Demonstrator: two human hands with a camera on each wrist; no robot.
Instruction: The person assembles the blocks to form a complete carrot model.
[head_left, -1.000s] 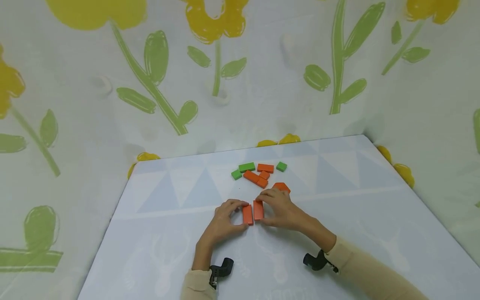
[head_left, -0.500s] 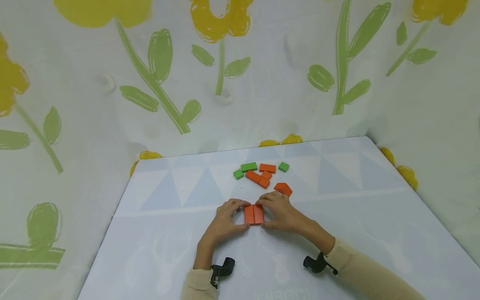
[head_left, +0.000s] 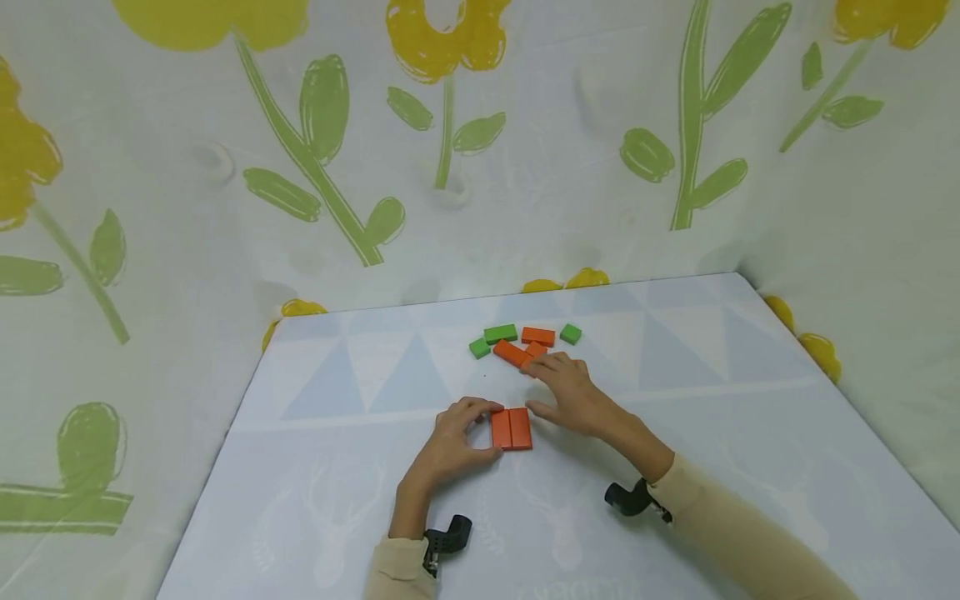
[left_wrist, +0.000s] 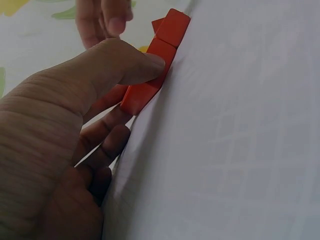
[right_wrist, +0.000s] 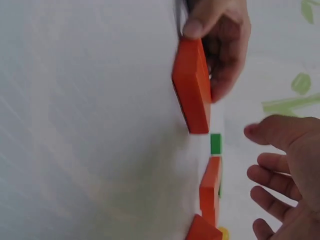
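Observation:
Two orange rectangular blocks lie side by side, touching, on the table. My left hand (head_left: pixel 448 437) pinches the left block (head_left: pixel 501 430) by its ends, thumb on the near one. Beyond that thumb in the left wrist view, the right block (left_wrist: pixel 174 26) sits against it. My right hand (head_left: pixel 573 402) hovers up and right of the pair, fingers spread, holding nothing. Its fingertips reach over a small orange block (head_left: pixel 536 348) near a longer orange block (head_left: pixel 511 353). In the right wrist view the right hand (right_wrist: pixel 292 170) stands apart from the blocks. The orange five-sided block is hidden behind it in the head view.
At the back lie a long green block (head_left: pixel 500 333), an orange block (head_left: pixel 538 336) and two small green blocks, one left (head_left: pixel 480 347) and one right (head_left: pixel 571 334). A flower-patterned curtain (head_left: pixel 525 208) hangs behind the white table (head_left: pixel 315 483).
The right hand brought its orange block against the left one, let go, then moved up and away toward the back blocks. My left hand keeps its pinch in place.

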